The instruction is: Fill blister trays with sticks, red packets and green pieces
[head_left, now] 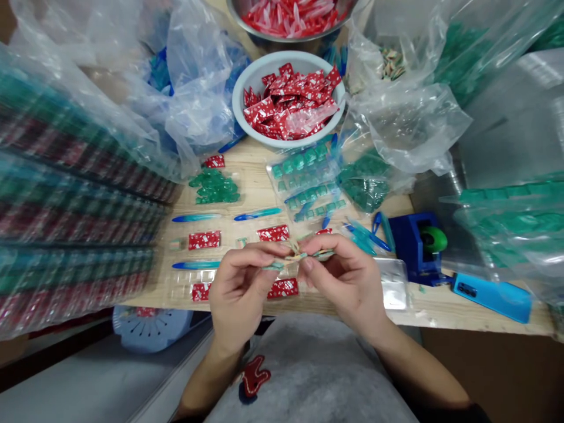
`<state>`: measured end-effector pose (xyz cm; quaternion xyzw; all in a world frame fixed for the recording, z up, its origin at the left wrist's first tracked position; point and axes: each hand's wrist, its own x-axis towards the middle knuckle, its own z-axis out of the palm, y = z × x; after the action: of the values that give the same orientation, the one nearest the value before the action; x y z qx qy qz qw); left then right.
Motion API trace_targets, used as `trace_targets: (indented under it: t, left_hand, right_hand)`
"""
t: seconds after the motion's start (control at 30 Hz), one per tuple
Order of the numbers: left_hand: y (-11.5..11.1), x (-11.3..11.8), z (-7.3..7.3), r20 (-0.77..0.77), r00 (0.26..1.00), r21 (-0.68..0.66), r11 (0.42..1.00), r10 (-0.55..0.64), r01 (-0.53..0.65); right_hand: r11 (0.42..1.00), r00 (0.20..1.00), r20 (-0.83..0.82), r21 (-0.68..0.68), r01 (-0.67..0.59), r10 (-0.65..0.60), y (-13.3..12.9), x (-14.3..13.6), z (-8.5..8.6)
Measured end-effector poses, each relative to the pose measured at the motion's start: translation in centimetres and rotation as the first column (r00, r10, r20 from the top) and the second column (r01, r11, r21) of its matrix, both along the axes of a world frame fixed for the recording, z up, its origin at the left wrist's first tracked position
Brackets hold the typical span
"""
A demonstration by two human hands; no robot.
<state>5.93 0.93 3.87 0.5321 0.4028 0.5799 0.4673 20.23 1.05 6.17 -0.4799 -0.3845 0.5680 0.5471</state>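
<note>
My left hand (240,291) and my right hand (346,285) meet over the front of the table, fingers closed in a pinch. Between them they hold several small flat pale green and tan pieces (291,257), too small to name more exactly. Below and behind my hands lie clear plastic trays (178,288). Red patterned packets (204,239) sit in their compartments, along with blue-to-teal pen-shaped sticks (196,265). My fingers partly cover the trays and packets beneath.
A pale bowl (238,97) of red packets stands behind, with a metal bowl (304,46) beyond. Stacked filled trays (79,205) rise at left. Green pieces (215,187) lie in a tray. At right are a blue tape dispenser (405,247), a blue phone (493,298) and plastic bags (405,129).
</note>
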Motion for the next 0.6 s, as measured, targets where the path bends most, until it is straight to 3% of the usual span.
trace_targets:
  t: [0.17,0.33,0.47,0.6]
  left_hand:
    - [-0.1,-0.1,0.3,-0.059,0.996,-0.053,0.996,-0.073,0.070]
    - [0.0,0.0,0.5,-0.050,0.991,-0.085,0.989,-0.127,0.122]
    - [-0.2,0.3,0.5,-0.038,0.998,-0.058,0.997,-0.053,0.051]
    - [-0.5,0.9,0.7,-0.083,0.996,0.047,0.998,0.041,-0.037]
  right_hand:
    - [0.999,0.998,-0.051,0.011,0.044,-0.044,0.1,0.2,0.1]
    - [0.998,0.999,0.039,0.062,0.004,-0.006,-0.5,0.3,0.0]
    - [0.987,0.986,0.169,0.161,-0.023,-0.005,-1.0,0.4,-0.4]
    - [0.934,0.915,0.387,0.356,-0.029,-0.119,-1.2,0.6,-0.5]
